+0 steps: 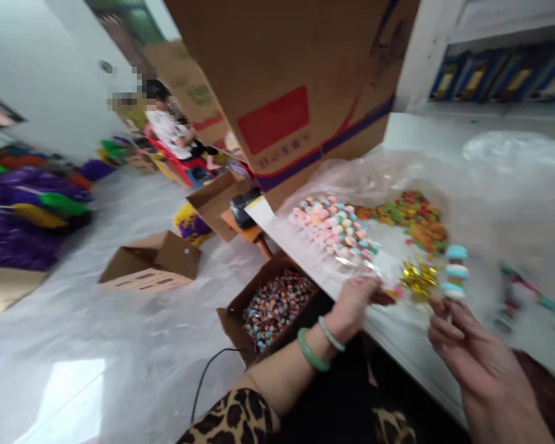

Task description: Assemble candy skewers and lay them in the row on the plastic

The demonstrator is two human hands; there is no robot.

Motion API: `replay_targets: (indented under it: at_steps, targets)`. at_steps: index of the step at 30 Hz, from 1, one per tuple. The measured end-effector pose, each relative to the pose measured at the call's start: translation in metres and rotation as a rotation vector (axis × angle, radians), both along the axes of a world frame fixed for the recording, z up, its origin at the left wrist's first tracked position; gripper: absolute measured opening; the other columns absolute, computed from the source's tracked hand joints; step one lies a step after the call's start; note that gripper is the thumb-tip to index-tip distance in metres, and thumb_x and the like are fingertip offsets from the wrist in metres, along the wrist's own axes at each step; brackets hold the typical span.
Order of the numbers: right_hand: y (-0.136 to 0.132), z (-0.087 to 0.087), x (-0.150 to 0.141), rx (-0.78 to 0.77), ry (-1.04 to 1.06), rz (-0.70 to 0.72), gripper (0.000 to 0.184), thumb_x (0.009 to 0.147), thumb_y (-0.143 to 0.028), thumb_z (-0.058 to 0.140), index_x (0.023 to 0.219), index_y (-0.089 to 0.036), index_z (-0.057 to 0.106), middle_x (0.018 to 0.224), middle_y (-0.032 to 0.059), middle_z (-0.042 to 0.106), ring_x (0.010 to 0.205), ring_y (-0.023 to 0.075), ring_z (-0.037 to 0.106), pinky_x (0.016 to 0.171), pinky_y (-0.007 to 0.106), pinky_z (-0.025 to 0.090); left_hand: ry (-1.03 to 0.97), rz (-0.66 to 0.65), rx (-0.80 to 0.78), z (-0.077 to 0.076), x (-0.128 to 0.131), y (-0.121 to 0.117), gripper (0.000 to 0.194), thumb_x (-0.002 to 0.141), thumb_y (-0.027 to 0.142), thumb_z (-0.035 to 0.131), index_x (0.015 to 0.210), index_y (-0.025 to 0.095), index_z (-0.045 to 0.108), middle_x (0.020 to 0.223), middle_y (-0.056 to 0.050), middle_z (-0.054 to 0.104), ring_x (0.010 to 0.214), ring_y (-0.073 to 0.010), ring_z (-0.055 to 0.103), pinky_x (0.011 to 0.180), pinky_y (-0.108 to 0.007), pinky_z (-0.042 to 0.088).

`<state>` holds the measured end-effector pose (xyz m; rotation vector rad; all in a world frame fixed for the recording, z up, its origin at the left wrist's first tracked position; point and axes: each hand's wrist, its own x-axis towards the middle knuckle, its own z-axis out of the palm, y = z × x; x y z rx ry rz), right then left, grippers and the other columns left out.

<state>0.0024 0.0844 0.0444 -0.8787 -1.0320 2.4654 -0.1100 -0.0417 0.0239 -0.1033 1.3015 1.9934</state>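
My right hand (467, 345) is closed around the lower end of a candy skewer (456, 271), held upright with blue, white and brownish pieces stacked on it. My left hand (358, 302) is pinched at the table edge on what looks like a clear plastic wrapper (358, 264); blur hides its exact shape. Small pink and yellow bits show at the left fingertips. Between the hands lies a bunch of shiny gold ties (419, 279). Beyond them, many pastel candy skewers (333, 225) lie in a pile on the white table (398, 330).
Orange and green wrapped candies (411, 213) sit at the back beside clear plastic sheeting (513, 151). A tall cardboard box (296, 74) stands behind. Below the table edge is an open carton (231, 330) full of candies. Another carton (150, 262) lies on the floor; a person (173, 126) sits farther off.
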Motion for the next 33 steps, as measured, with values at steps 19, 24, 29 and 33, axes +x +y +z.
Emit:
replay_targets:
  at_steps: [19, 24, 29, 33]
  targets:
    - [-0.031, -0.006, 0.039, 1.108, -0.157, -0.145, 0.008, 0.086, -0.022, 0.061, 0.081, -0.022, 0.068, 0.078, 0.0006, 0.063, 0.069, 0.0147, 0.058, 0.067, 0.028, 0.046, -0.381, 0.039, 0.194, 0.016, -0.024, 0.0, 0.033, 0.092, 0.037, 0.059, 0.071, 0.013, 0.065, 0.065, -0.006, 0.072, 0.073, -0.0193, 0.073, 0.079, -0.034, 0.058]
    - [-0.032, -0.011, 0.038, 1.317, -0.166, -0.176, 0.012, 0.089, -0.018, 0.057, 0.085, -0.022, 0.067, 0.08, 0.0021, 0.065, 0.075, 0.0162, 0.061, 0.073, 0.029, 0.048, -0.337, 0.036, 0.181, 0.016, -0.023, 0.0, 0.031, 0.092, 0.039, 0.059, 0.077, 0.013, 0.067, 0.068, -0.008, 0.074, 0.073, -0.0207, 0.073, 0.075, -0.033, 0.059]
    - [-0.035, -0.015, 0.04, 1.467, -0.164, -0.172, 0.017, 0.089, -0.014, 0.054, 0.089, -0.023, 0.069, 0.08, 0.0031, 0.064, 0.074, 0.0164, 0.062, 0.071, 0.028, 0.049, -0.261, 0.048, 0.199, 0.003, -0.025, -0.001, 0.028, 0.086, 0.041, 0.067, 0.082, 0.014, 0.069, 0.069, -0.007, 0.074, 0.074, -0.0221, 0.074, 0.078, -0.036, 0.059]
    - [-0.035, -0.014, 0.042, 1.437, -0.159, -0.12, 0.017, 0.088, -0.016, 0.056, 0.089, -0.023, 0.071, 0.081, 0.0036, 0.064, 0.074, 0.0163, 0.062, 0.07, 0.028, 0.048, -0.132, 0.049, 0.254, -0.005, -0.029, -0.003, 0.025, 0.08, 0.04, 0.073, 0.078, 0.015, 0.068, 0.067, -0.004, 0.073, 0.069, -0.0205, 0.073, 0.08, -0.038, 0.059]
